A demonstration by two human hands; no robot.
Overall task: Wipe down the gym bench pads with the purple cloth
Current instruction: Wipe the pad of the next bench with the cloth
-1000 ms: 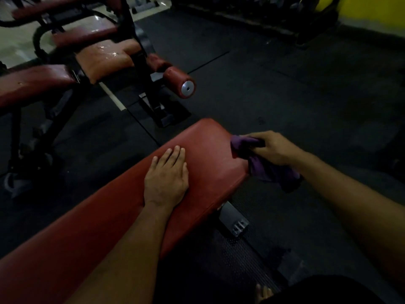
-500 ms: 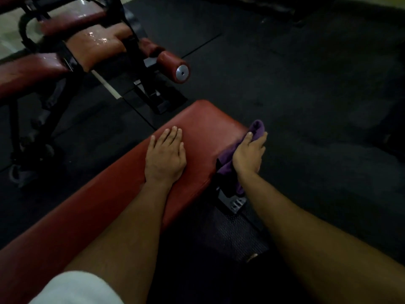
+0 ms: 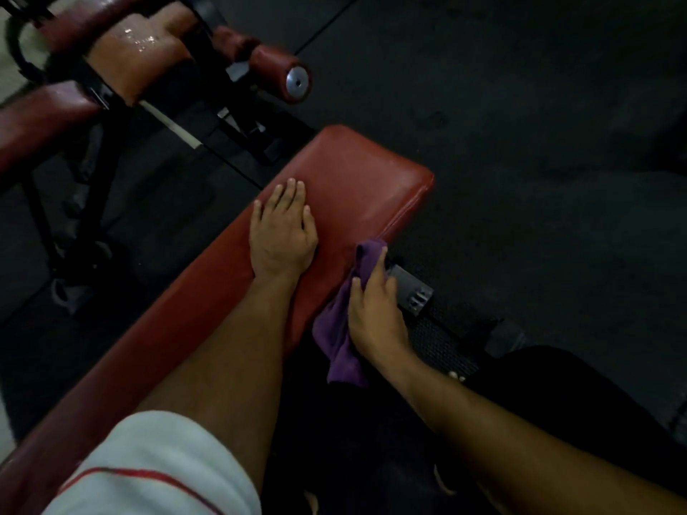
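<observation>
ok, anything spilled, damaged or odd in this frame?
Only one thing: the tan pad on the machine at upper left has glistening wet drops on top, not yet wiped. The red bench pad looks intact; right hand holds the purple cloth against its side.

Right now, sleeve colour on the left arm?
White sleeve with a thin red stripe, head view.

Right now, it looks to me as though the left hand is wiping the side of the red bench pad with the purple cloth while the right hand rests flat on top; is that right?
Not quite: the hands are swapped. In the head view, the right hand holds the purple cloth against the side of the red bench pad, while the left hand rests flat on top.
</observation>
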